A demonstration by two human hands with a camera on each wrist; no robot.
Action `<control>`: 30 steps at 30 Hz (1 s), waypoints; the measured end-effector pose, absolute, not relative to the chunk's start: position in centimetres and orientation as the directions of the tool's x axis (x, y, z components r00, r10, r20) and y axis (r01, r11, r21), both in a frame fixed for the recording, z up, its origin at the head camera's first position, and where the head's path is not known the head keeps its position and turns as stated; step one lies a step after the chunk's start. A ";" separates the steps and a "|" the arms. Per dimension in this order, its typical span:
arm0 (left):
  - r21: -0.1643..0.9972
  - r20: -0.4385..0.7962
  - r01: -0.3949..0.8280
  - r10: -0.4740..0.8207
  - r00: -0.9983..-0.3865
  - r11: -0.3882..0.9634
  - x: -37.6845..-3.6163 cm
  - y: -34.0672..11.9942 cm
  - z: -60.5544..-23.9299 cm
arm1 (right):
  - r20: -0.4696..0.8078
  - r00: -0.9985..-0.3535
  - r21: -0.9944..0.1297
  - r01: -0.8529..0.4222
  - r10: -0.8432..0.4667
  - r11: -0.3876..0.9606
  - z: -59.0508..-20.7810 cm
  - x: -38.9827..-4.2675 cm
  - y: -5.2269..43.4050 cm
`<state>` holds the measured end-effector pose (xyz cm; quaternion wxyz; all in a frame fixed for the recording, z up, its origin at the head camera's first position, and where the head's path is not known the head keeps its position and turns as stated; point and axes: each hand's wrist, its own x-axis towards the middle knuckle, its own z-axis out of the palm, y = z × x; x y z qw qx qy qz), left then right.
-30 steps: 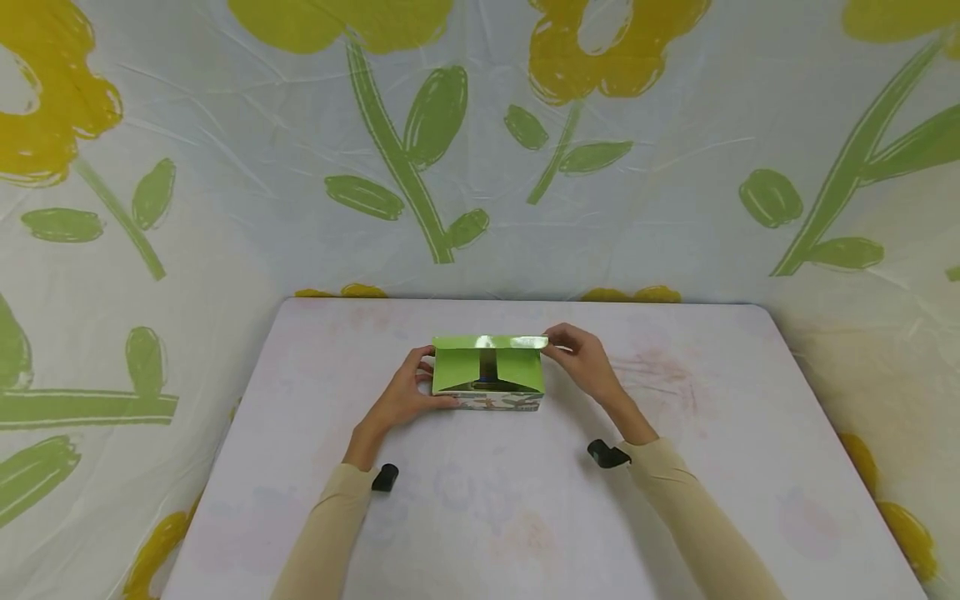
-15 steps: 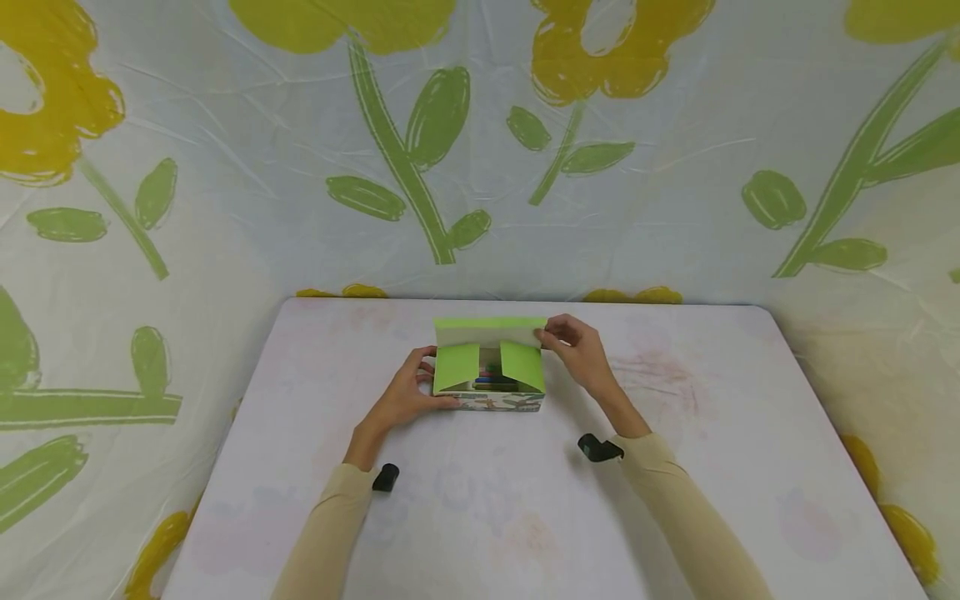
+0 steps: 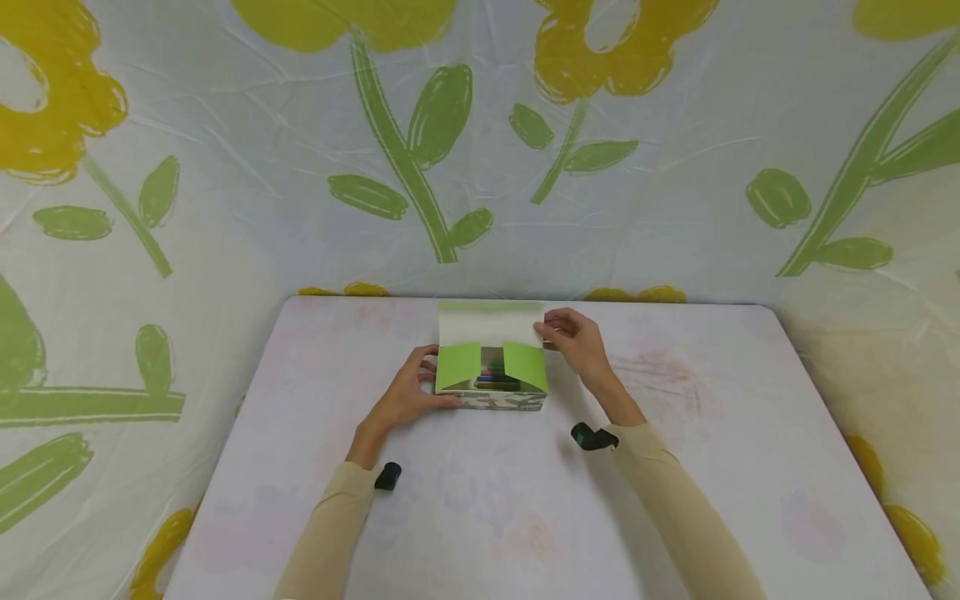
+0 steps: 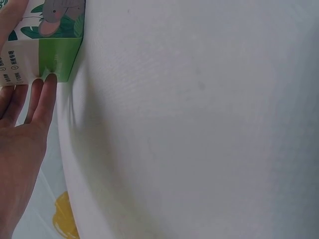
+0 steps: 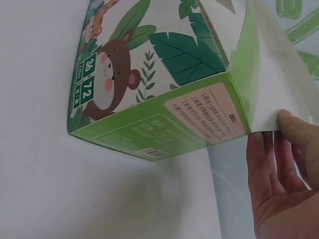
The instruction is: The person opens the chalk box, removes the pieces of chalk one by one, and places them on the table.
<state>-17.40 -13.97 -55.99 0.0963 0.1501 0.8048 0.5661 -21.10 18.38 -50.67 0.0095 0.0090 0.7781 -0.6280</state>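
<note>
A cardboard box [image 3: 498,402] with animal and leaf pictures and light green inner flaps stands toward the back of the table. My left hand [image 3: 408,392] holds its left end, thumb along the front; in the left wrist view, fingertips touch the box's green and white end [image 4: 55,57]. My right hand [image 3: 583,350] pinches the right edge of the raised lid [image 3: 487,325], thumb on its white inner face. Two side flaps [image 3: 457,367] lean over the opening. Between them show several coloured, pen-like sticks [image 3: 495,379], partly hidden.
The pale table [image 3: 480,517] has faint printed patterns and rounded back corners. Behind it and at both sides hangs a flower-printed cloth [image 3: 637,217]. A small black device [image 3: 592,437] sits at the right wrist, and a similar black device [image 3: 387,476] at the left.
My right hand has lifted the lid up and back, so its white inner side and the coloured sticks now show. My left hand has stayed on the box's left end.
</note>
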 end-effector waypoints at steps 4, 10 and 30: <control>0.939 0.011 0.130 0.347 -0.938 0.320 -17.5 -14.0 -56.2 | -0.084 -0.996 -0.971 0.087 0.022 0.223 -50.5 -21.5 18.0; 0.937 0.009 0.128 0.344 -0.939 0.325 -17.6 -14.0 -56.3 | -0.138 -0.990 -0.954 0.144 0.040 0.262 -50.6 -22.0 17.8; 0.928 -0.003 0.125 0.342 -0.940 0.351 -17.6 -14.2 -56.4 | -0.408 -0.912 -0.880 0.405 0.040 0.251 -52.0 -22.9 18.2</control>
